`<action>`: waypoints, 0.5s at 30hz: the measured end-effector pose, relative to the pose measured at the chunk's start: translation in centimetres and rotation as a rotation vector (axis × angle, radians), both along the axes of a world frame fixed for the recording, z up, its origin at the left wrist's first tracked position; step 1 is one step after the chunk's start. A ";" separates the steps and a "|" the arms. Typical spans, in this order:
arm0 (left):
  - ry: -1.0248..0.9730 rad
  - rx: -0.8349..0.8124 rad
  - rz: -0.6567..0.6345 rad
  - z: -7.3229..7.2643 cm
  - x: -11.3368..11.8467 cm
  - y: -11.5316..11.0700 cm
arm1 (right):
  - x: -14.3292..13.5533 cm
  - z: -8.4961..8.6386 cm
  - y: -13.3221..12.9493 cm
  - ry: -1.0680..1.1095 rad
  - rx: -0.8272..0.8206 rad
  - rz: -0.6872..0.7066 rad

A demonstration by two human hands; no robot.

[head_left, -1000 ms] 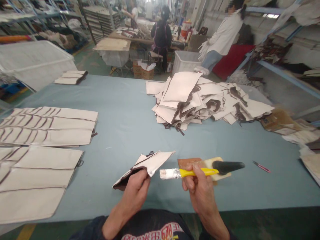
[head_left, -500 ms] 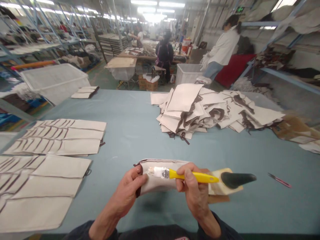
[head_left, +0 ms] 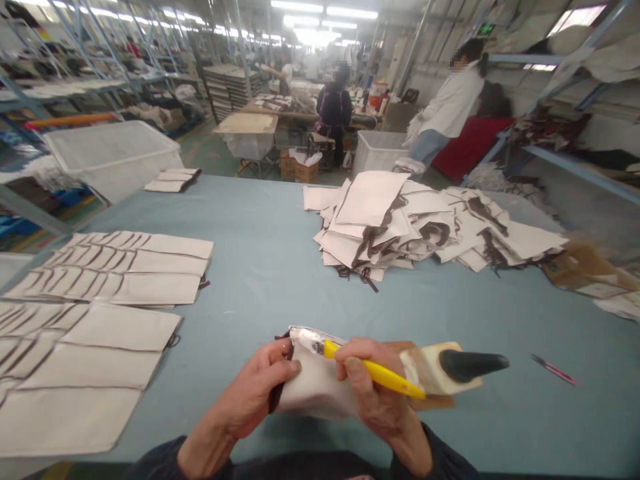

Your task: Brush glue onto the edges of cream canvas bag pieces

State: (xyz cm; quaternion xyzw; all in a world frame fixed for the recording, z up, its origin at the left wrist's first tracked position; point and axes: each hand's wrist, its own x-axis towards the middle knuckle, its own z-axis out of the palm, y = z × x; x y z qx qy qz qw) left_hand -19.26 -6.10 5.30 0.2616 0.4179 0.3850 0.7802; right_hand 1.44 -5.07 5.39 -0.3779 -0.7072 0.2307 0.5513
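Observation:
My left hand [head_left: 263, 379] is closed on the dark-trimmed left end of a cream fabric pouch [head_left: 320, 387], thumb on top. My right hand [head_left: 373, 380] grips the yellow handle of a brush [head_left: 377, 375], whose white-coated head touches the pouch near its upper left corner. Behind the right hand, a dark-handled tool [head_left: 473, 365] lies on a pale, stained pad [head_left: 425, 363] with brown card beneath. Farther right on the table are small pink-handled thread snips [head_left: 553, 369].
A heap of cream pouches with dark cords [head_left: 375, 220] covers the back right of the teal table [head_left: 260, 260]. Overlapping rows of pouches [head_left: 100, 373] lie at the left, with a small stack [head_left: 173, 179] at the far edge. A cardboard box [head_left: 590, 267] stands at the right; co-workers are beyond.
The brush head has moved up and left towards the pouch's upper corner, and its handle now slants down to the right. My left hand still holds the pouch, which has tilted.

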 end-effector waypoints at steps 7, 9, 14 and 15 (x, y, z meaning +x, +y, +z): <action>0.037 0.012 0.003 0.0 0.3 0.2 | 0.5 -0.6 -0.1 0.080 -0.045 -0.086; 0.063 0.034 0.000 -0.3 0.3 0.0 | 0.9 -1.0 -0.5 0.155 -0.104 -0.083; 0.117 0.059 -0.013 -1.2 0.0 -0.4 | 1.2 -1.2 -1.3 0.393 -0.233 -0.151; 0.122 0.060 -0.014 -1.2 0.0 -0.5 | 1.1 -1.3 -1.4 0.396 -0.245 -0.144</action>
